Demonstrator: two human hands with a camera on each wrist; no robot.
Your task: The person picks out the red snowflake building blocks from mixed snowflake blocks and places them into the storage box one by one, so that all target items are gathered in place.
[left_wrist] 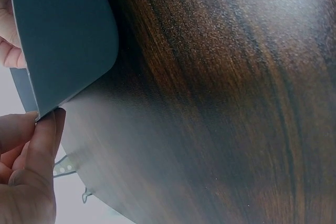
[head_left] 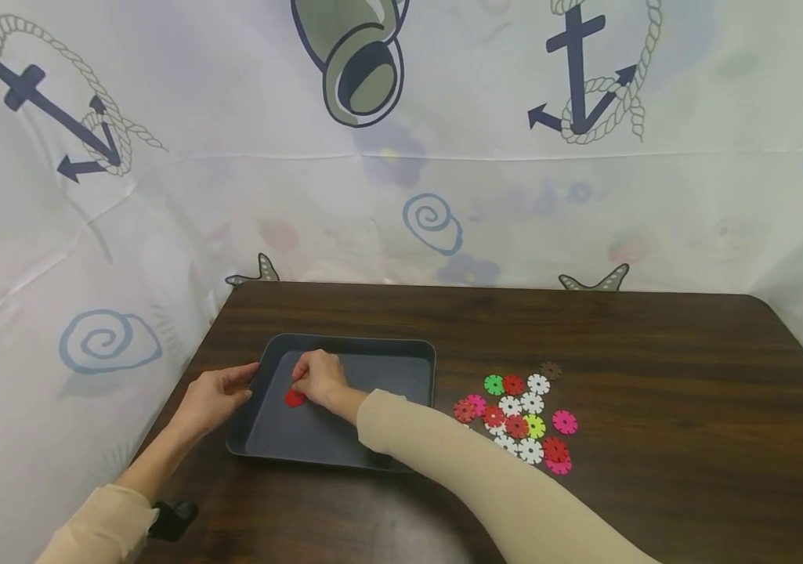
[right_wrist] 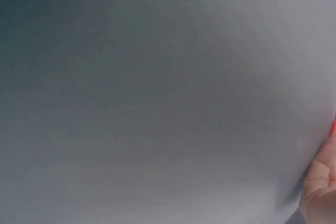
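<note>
A dark grey rectangular baking tray lies on the left part of the table. At its left rim, my left hand pinches the edge between thumb and fingers; the left wrist view shows this grip on the tray wall. Over the tray's left half, my right hand has its fingers curled down, pinching a red notched disc at the tray floor. Only a sliver of red shows beside the right hand in the right wrist view. The fingertips partly hide the disc.
Right of the tray, a loose group of notched discs lies on the dark wooden table: white, green, yellow, pink and red ones, several overlapping. My right forearm covers part of them. A patterned white cloth hangs behind.
</note>
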